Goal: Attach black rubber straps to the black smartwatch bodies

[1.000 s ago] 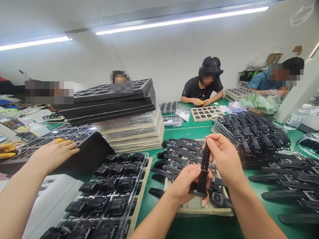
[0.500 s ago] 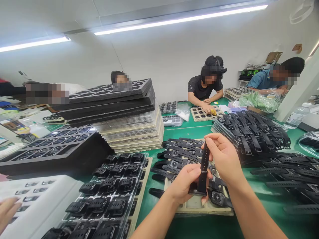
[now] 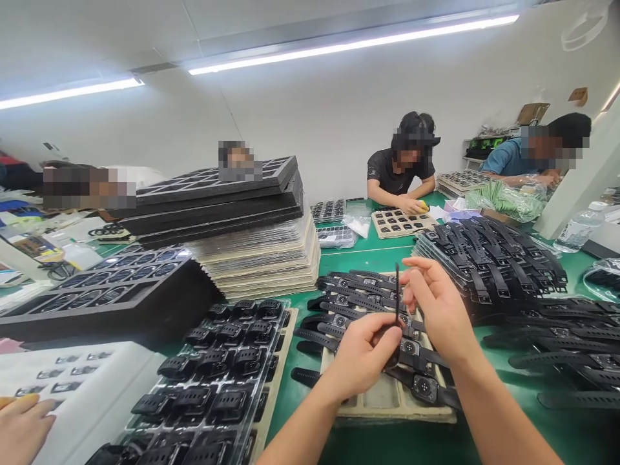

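My left hand (image 3: 368, 355) is closed around a black smartwatch, of which the strap (image 3: 397, 294) stands upright and shows edge-on. The watch body is mostly hidden by my fingers. Just right of the strap, my right hand (image 3: 436, 310) has loosely curled fingers, apart and with nothing visible in them. Below both hands lies a beige tray (image 3: 402, 413) with several black smartwatches (image 3: 425, 387) set in it, their sensor backs up and straps spread out. Some pockets at its near edge hold nothing.
A clear tray (image 3: 271, 387) of strapped watches lies left, beside a white foam block (image 3: 121, 381) touched by another person's hand (image 3: 24, 420). Behind stand stacked trays (image 3: 261, 258) and black foam (image 3: 208, 206). More watches (image 3: 489, 252) are piled right. Co-workers sit across the green table (image 3: 349, 258).
The strap has turned from its broad face to edge-on. My right fingers have come off its upper end. The far co-worker's hand has lifted from the beige tray.
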Demonstrator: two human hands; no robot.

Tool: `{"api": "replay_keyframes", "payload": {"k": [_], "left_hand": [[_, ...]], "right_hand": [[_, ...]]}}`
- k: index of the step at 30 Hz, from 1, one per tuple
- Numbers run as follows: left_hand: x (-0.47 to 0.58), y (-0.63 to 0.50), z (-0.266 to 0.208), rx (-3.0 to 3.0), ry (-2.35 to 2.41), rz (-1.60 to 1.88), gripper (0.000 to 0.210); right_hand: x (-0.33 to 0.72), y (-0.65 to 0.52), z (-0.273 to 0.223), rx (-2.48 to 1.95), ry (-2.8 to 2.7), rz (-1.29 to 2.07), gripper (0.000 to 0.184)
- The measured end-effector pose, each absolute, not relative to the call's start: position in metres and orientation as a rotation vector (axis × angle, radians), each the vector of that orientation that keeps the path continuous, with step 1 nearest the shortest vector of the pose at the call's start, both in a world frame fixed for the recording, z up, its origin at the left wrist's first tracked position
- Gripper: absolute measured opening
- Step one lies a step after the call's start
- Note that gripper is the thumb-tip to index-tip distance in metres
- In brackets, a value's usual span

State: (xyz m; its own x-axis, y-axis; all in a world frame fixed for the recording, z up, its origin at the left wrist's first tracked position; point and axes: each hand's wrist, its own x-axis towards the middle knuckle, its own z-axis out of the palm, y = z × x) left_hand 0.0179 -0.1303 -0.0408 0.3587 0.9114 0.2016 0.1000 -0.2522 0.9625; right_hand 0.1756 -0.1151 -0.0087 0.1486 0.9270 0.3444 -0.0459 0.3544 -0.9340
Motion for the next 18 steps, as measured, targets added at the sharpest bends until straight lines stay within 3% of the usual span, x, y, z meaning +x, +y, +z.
{"api": "replay_keyframes", "payload": {"k": [2, 5, 12, 18], "left_hand": [[0.011, -0.128, -0.037, 1.951, 1.094, 1.13, 0.025], [0.005, -0.127, -0.04, 2.266, 1.145, 1.13, 0.026], [0.006, -0.132, -0.06, 2.405, 0.849, 1.212, 0.041], [0.007, -0.13, -0.073, 2.554, 0.755, 1.249, 0.026]], "right_hand": [[0.18, -0.122, -0.013, -0.993, -1.368, 0.906, 0.04], [0.181, -0.13, -0.027, -1.087, -1.521, 0.999, 0.039], [0.172, -0.138, -0.073, -0.922, -0.958, 1.28, 0.043], [0.174, -0.143, -0.081, -0.86, -0.825, 1.36, 0.038]]}}
